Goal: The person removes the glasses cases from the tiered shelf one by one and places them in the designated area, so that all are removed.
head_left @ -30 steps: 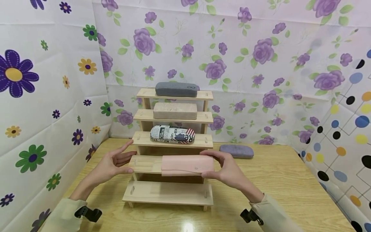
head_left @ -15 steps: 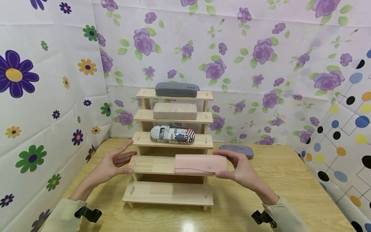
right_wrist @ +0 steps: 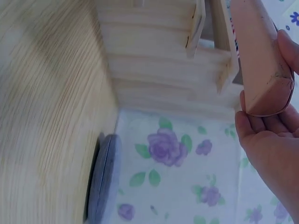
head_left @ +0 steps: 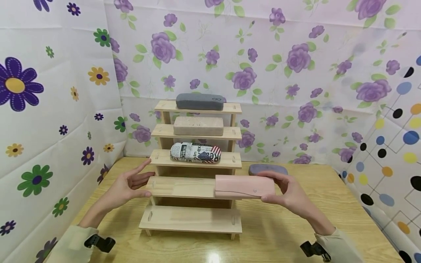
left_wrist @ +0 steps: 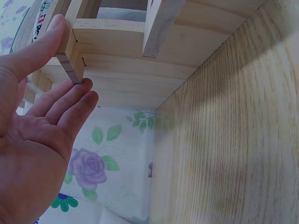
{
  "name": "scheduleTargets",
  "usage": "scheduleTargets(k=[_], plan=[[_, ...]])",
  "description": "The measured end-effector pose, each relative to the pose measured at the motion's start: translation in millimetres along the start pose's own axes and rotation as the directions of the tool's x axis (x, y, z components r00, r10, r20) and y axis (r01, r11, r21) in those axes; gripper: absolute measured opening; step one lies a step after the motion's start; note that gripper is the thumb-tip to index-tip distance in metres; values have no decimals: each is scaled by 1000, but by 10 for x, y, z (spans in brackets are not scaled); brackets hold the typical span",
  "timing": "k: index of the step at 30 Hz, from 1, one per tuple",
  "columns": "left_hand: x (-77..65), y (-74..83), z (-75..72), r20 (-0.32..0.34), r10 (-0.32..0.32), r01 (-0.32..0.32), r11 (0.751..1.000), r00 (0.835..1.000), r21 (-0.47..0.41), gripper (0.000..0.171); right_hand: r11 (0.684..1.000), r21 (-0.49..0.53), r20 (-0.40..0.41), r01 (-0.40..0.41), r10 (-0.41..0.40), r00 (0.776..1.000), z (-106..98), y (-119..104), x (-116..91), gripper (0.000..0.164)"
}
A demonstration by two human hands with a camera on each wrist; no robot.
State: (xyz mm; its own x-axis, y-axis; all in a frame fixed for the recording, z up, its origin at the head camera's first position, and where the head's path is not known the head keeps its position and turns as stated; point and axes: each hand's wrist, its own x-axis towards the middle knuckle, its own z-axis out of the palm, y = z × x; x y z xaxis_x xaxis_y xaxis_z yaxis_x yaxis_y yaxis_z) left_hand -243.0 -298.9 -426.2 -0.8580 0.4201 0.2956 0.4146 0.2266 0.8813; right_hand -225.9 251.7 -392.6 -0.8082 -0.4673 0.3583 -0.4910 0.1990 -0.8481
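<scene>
My right hand (head_left: 294, 193) grips the right end of a pink glasses case (head_left: 244, 186), thumb in front and fingers behind. The case's left part is over the right end of the second tier from the bottom of a stepped wooden display rack (head_left: 190, 218); its right part juts past the rack. In the right wrist view the pink case (right_wrist: 261, 56) lies between thumb and fingers. My left hand (head_left: 126, 184) holds the left end of that same tier. In the left wrist view, its thumb and fingertips touch opposite sides of the board end (left_wrist: 72, 58).
Higher tiers carry a newspaper-print case (head_left: 195, 152), a beige case (head_left: 198, 126) and a grey-blue case (head_left: 200, 101). A purple-grey case (head_left: 268, 169) lies on the wooden table (head_left: 329, 219), behind my right hand. Patterned cloth (head_left: 263, 44) lines the back and sides.
My right hand has moved right with the pink glasses case, from over the tier to partly beyond its right end. My left hand stays at the rack's left end.
</scene>
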Motion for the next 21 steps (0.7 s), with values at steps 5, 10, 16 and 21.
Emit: scheduleTargets(k=[5, 10, 16, 21], plan=[[-1, 7, -1, 2, -2, 2, 1000, 1000, -6, 106, 1000, -11, -10, -6, 6, 1000, -107, 14, -72, 60], [-4, 13, 3, 1, -6, 6, 1000, 1000, -10, 106, 1000, -16, -8, -10, 10, 1000, -213, 27, -129, 59], [-10, 25, 13, -6, -16, 16, 1000, 1000, -7, 107, 999, -21, -15, -30, 29, 999, -363, 69, -202, 59], [-7, 24, 12, -6, -10, 10, 1000, 1000, -12, 107, 998, -41, -29, -39, 38, 999, -502, 124, -277, 59]])
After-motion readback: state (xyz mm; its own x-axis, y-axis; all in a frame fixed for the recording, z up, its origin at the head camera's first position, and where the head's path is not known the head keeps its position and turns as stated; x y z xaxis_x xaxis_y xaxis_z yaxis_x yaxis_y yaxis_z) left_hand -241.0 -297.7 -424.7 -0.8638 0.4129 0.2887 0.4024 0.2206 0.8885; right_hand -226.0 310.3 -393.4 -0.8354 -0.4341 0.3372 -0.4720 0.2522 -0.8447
